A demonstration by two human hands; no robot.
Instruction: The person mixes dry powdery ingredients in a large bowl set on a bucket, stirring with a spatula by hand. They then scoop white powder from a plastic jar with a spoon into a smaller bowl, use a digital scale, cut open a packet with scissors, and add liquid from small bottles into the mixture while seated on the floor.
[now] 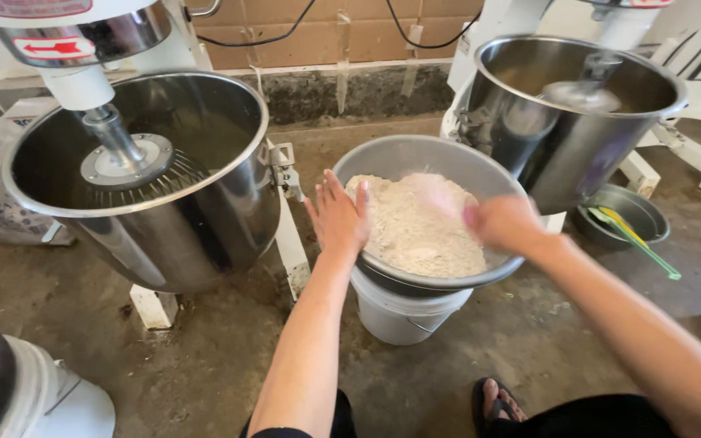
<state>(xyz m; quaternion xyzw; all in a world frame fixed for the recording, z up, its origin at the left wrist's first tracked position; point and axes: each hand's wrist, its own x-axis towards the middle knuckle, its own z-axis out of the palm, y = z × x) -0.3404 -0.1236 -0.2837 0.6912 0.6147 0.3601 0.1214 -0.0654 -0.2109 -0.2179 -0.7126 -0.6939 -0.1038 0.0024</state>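
Head view: both hands at a basin of flour.
Left hand (339, 217) lies open, flat on the basin (399, 154) rim; right hand (503, 222) is blurred, perhaps cupped over the flour (415, 231), grip unclear. Basin sits on a white bucket (403, 312). Flour looks loose, unmixed. Mixer bowls (172, 203) crowd both sides.

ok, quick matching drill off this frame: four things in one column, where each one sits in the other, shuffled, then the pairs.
Things:
1. grey bowl of flour
2. left hand
3. green spatula
4. whisk

Places:
A. inside the big steel mixer bowl on the left
B. on top of a white bucket
C. in a small metal bowl on the floor at right
D. flat against the near-left rim of the grey bowl

Pairs: 1-B, 2-D, 3-C, 4-A
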